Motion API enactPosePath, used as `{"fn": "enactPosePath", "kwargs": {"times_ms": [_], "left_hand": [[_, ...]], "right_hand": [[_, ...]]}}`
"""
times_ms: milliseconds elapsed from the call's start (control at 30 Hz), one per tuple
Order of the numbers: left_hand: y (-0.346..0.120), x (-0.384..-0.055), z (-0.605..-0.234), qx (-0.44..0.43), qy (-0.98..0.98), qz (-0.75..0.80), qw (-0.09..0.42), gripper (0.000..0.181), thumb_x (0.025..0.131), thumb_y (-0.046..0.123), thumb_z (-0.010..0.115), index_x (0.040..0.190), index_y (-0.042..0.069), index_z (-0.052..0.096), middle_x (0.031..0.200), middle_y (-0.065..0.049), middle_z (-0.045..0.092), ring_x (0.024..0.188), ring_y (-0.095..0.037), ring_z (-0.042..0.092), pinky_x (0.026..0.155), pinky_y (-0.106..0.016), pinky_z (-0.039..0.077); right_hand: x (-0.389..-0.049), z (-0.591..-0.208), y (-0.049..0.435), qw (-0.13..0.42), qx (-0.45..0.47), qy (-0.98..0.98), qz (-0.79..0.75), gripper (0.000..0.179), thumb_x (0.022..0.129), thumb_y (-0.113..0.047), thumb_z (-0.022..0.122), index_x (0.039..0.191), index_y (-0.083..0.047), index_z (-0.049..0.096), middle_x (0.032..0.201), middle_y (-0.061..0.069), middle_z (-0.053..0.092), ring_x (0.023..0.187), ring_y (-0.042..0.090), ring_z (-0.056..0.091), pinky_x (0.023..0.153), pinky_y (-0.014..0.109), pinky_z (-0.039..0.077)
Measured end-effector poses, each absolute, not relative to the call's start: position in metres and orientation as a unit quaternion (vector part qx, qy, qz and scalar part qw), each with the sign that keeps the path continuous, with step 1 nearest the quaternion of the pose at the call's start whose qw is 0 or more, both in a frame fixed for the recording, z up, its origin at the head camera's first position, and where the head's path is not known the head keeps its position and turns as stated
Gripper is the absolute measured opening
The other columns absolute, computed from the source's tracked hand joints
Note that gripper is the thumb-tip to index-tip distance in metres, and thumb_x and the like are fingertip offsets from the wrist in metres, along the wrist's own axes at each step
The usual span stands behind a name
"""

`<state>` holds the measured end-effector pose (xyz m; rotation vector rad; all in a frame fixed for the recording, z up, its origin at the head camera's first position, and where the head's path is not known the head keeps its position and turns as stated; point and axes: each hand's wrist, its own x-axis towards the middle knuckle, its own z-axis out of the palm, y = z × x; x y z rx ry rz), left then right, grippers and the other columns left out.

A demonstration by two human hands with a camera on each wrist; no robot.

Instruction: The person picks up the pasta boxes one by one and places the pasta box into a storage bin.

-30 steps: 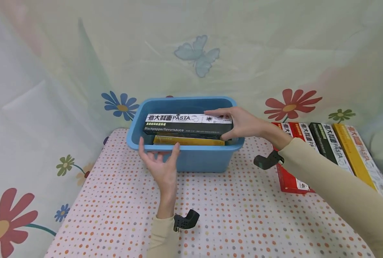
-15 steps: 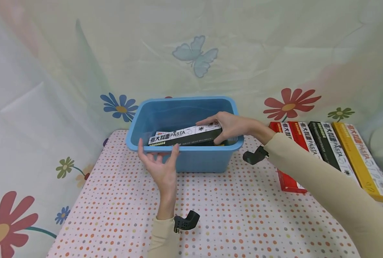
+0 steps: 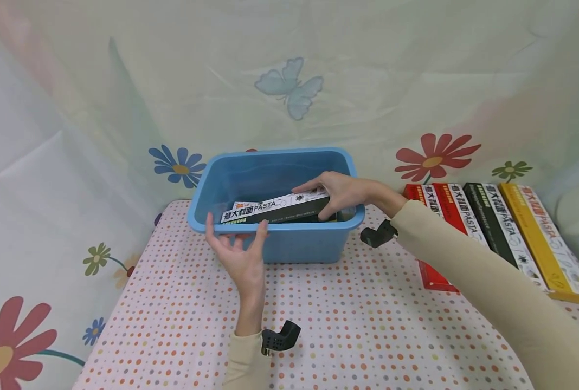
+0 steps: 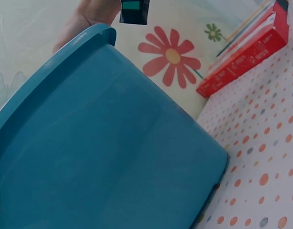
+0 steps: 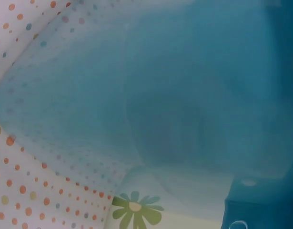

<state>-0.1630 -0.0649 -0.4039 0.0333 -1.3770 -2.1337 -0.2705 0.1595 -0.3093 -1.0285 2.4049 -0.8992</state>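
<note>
A blue plastic tub (image 3: 309,246) stands on the dotted tablecloth. Inside it, my right hand (image 3: 340,190) grips the right end of a black-and-white pasta box (image 3: 280,208), which lies slanted with its left end lower. Part of another box shows behind it, mostly hidden. My left hand (image 3: 240,260) holds the tub's front rim, with some fingers beneath the lip. The tub wall (image 4: 113,133) fills much of the left wrist view, where the left fingers are out of sight. Blurred blue plastic (image 5: 160,95) covers most of the right wrist view.
To the right, several pasta boxes lie side by side: two red boxes (image 3: 457,206), a black box (image 3: 496,230) and a yellow box (image 3: 543,238). My right sleeve (image 3: 470,271) passes over part of them. A flowered curtain (image 3: 392,81) hangs behind the table.
The right hand has moved left and down into the tub with the black pasta box, whose left end has dropped below the front rim. The left hand stays at the rim.
</note>
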Motion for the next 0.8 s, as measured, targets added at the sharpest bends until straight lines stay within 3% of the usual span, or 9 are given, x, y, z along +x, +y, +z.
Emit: {"fn": "enactPosePath", "kwargs": {"times_ms": [333,500,567,700,800], "left_hand": [[-0.0643,-0.1634,-0.4042,0.001,-0.505,-0.811,0.296,0.105,0.085,-0.004,0.083,0.165,0.019,0.020,0.150,-0.016,0.040,0.092,-0.025,0.055,0.079,-0.040,0.066],[-0.0639,-0.1635,-0.4039,0.006,-0.507,-0.810,0.295,0.104,0.085,-0.002,0.084,0.165,0.018,0.020,0.156,-0.012,0.033,0.094,-0.027,0.054,0.079,-0.040,0.066],[-0.0637,-0.1637,-0.4035,0.005,-0.506,-0.811,0.294,0.104,0.085,-0.001,0.084,0.165,0.019,0.020,0.156,-0.013,0.033,0.095,-0.028,0.054,0.079,-0.041,0.066],[-0.0636,-0.1635,-0.4029,0.006,-0.508,-0.810,0.292,0.104,0.085,-0.001,0.084,0.165,0.019,0.020,0.154,-0.013,0.034,0.097,-0.028,0.055,0.081,-0.041,0.065],[-0.0639,-0.1630,-0.4030,0.005,-0.512,-0.808,0.292,0.105,0.085,-0.003,0.083,0.165,0.017,0.018,0.152,-0.015,0.038,0.099,-0.028,0.056,0.081,-0.038,0.065]], "right_hand": [[-0.2711,-0.3070,0.1600,0.212,-0.352,0.853,-0.322,0.077,0.081,0.003,0.078,0.153,0.000,0.050,0.160,0.019,0.046,0.149,0.041,0.037,0.115,0.059,0.042],[-0.2720,-0.3058,0.1601,0.226,-0.351,0.852,-0.316,0.077,0.082,0.004,0.079,0.152,0.002,0.050,0.160,0.021,0.045,0.151,0.040,0.035,0.109,0.052,0.048],[-0.2723,-0.3053,0.1606,0.229,-0.352,0.852,-0.313,0.077,0.082,0.004,0.080,0.152,0.004,0.049,0.160,0.022,0.044,0.151,0.040,0.036,0.101,0.048,0.052],[-0.2730,-0.3056,0.1607,0.237,-0.352,0.836,-0.349,0.077,0.085,0.006,0.079,0.153,0.008,0.045,0.159,0.025,0.044,0.149,0.040,0.038,0.110,0.047,0.050],[-0.2723,-0.3076,0.1604,0.230,-0.346,0.824,-0.386,0.076,0.088,0.005,0.079,0.154,0.007,0.043,0.158,0.024,0.045,0.148,0.039,0.041,0.120,0.051,0.040]]}}
